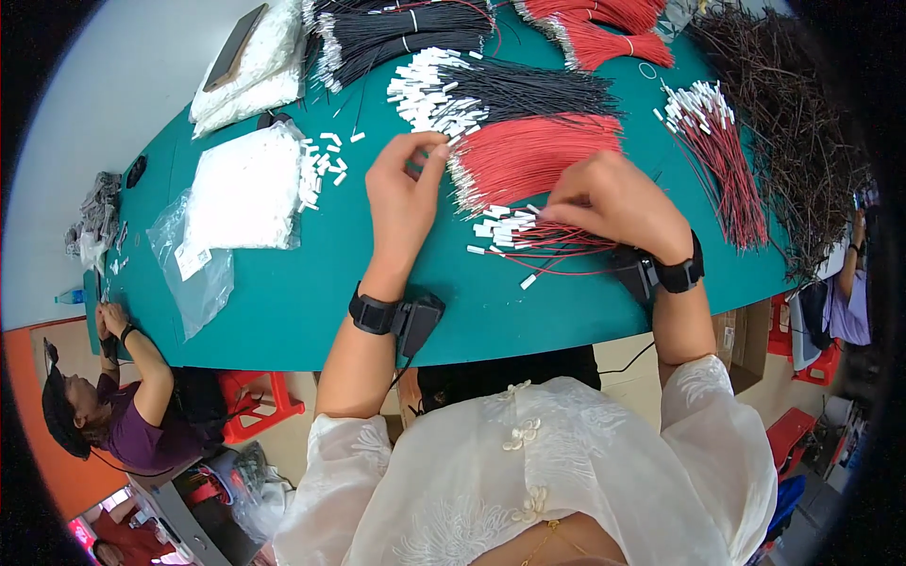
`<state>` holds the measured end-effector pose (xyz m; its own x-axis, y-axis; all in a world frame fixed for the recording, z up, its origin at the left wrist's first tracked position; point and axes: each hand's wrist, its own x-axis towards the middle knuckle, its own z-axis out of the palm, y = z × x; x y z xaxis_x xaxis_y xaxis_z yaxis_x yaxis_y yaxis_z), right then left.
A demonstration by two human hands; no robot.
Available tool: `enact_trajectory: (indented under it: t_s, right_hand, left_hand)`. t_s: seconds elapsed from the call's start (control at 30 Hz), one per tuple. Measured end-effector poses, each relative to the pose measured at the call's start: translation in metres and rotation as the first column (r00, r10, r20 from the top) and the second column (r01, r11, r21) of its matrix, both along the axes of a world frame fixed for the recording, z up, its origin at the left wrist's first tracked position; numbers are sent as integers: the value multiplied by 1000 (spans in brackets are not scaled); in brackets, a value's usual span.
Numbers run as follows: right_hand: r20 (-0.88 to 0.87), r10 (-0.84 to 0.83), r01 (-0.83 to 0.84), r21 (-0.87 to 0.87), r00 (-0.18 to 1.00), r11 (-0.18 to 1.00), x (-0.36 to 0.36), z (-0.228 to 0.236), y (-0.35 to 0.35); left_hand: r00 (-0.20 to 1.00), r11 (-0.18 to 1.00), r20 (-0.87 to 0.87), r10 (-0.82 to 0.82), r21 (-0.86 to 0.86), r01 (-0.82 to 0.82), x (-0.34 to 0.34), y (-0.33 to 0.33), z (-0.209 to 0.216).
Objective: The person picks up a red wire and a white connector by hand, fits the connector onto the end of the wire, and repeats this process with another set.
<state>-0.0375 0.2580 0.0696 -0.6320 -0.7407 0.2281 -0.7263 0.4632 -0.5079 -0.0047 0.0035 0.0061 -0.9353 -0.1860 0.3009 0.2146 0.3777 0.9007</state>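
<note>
My left hand (406, 193) is closed in a pinch at the white connector ends of a black wire bundle (543, 90); whatever lies between its fingertips is too small to make out. Beside it, a bundle of red wires (538, 156) with bare, pale tips lies just below the black ones. My right hand (613, 203) is also pinched, its fingertips over a small pile of white connectors (505, 228) on red and black wires. Its fingers hide what they grip. Each wrist wears a black strap with a small black device.
On the green table (283, 311) lie a clear bag of white connectors (245, 189), loose white connectors (321, 170), further black wire bundles (411, 33) and red bundles (604, 33). A connector-tipped bundle (717, 160) and a dark wire heap (783, 123) are right. Another person (132, 406) sits left.
</note>
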Motion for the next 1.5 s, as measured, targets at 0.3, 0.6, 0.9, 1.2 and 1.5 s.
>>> enact_trajectory:
  t_s: [0.3,0.6,0.9,1.2,1.5]
  right_hand:
    - [-124,-46,39,-64,991,997,-3,-33,-32]
    - [-126,-21,6,-120,992,993,-10,-41,-31]
    - [202,-128,181,-277,971,944,-3,-30,-32]
    - [19,-54,58,-380,998,923,-5,-29,-31]
    - [-123,-151,91,-395,981,914,-7,-25,-30]
  left_hand:
    - [981,883,-191,41,-453,-125,-19,-3,-15]
    - [992,970,-107,63,-227,-86,-14,-7,-7]
    - [989,990,-112,94,-97,-105,-6,-1,6]
    - [966,914,25,-257,331,235,11,15,10]
    - [976,943,40,-213,269,194,6,9,3]
